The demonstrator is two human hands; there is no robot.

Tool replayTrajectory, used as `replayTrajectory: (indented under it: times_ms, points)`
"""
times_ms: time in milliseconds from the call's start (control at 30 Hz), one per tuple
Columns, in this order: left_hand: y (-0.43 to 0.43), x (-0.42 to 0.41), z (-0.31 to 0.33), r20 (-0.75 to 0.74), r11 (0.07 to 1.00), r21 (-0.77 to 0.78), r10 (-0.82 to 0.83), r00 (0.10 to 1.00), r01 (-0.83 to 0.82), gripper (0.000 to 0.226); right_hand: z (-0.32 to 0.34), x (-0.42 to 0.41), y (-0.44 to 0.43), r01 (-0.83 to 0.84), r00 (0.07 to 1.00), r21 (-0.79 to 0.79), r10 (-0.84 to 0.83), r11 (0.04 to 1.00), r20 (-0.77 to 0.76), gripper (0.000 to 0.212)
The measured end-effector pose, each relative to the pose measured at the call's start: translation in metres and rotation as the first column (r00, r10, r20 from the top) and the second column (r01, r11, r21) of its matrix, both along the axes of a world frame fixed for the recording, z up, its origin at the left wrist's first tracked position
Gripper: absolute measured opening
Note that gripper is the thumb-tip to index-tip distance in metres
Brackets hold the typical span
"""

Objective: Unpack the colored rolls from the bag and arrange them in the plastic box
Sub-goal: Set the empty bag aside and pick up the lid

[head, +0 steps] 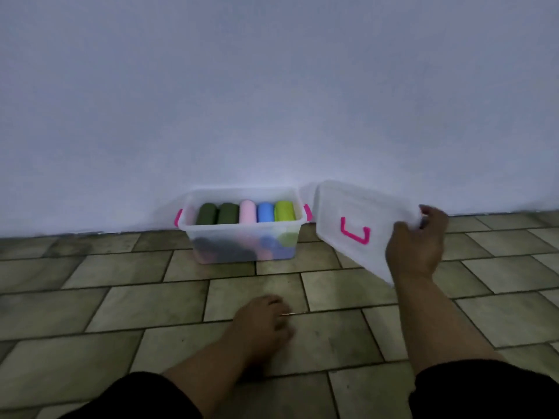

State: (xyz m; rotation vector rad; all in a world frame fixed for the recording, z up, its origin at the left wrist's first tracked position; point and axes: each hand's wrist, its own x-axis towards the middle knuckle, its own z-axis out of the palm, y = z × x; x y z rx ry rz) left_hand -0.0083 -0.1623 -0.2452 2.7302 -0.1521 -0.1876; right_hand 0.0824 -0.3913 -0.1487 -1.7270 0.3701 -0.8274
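Translucent frosted plastic box (242,237) and lid (357,213), matt stone-look floor tiles (151,297)

Tiled floor (151,303), white wall (272,86)

Right hand (416,243) grips the tilted lid (357,225) beside the roll-filled plastic box (242,240); left hand (261,320) rests on tiles.

Home-like indoor room: bare white wall (272,86), tiled floor (121,313), dim light.
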Motion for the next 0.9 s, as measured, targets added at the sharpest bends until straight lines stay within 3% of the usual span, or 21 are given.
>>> replayTrajectory:
  times_ms: [67, 167, 233, 333, 400, 533, 600, 733, 900]
  points:
    - [0.020, 0.010, 0.018, 0.043, 0.975, -0.196, 0.111, 0.993, -0.101, 0.044, 0.048, 0.000, 0.009, -0.026, 0.985, -0.160, 0.053, 0.987, 0.164, 0.032]
    - [0.055, 0.026, 0.047, 0.273, 0.902, -0.377, 0.324, 0.906, -0.209, 0.036, 0.111, -0.005, 0.031, -0.087, 0.916, -0.286, 0.189, 0.954, 0.354, 0.028]
    - [0.077, 0.037, 0.069, 0.405, 0.806, -0.522, 0.522, 0.751, -0.279, 0.039, 0.135, 0.003, 0.049, -0.177, 0.883, -0.231, 0.259, 0.957, 0.393, 0.030]
    - [0.107, 0.054, 0.102, 0.300, 0.557, -0.766, 0.751, 0.588, -0.321, 0.038, 0.139, 0.033, 0.081, -0.367, 0.893, -0.048, 0.366, 0.929, 0.261, 0.038]
    - [0.128, 0.071, 0.111, 0.192, 0.511, -0.749, 0.777, 0.599, -0.423, 0.043, 0.122, 0.061, 0.099, -0.448, 0.894, 0.078, 0.445, 0.890, 0.054, 0.040]
    - [0.155, 0.103, 0.103, 0.025, 0.577, -0.566, 0.725, 0.688, -0.588, 0.058, 0.068, 0.117, 0.127, -0.516, 0.757, 0.157, 0.534, 0.842, -0.378, 0.019]
    - [0.162, 0.116, 0.096, -0.030, 0.601, -0.484, 0.715, 0.699, -0.636, 0.057, 0.050, 0.137, 0.135, -0.500, 0.749, 0.116, 0.496, 0.858, -0.439, 0.015]
    - [0.175, 0.137, 0.088, -0.027, 0.658, -0.319, 0.714, 0.700, -0.683, 0.054, 0.033, 0.157, 0.147, -0.532, 0.745, -0.120, 0.396, 0.838, -0.537, 0.030]
    - [0.189, 0.156, 0.090, 0.032, 0.658, -0.136, 0.750, 0.661, -0.740, 0.050, 0.018, 0.171, 0.148, -0.560, 0.707, -0.207, 0.332, 0.802, -0.624, 0.023]
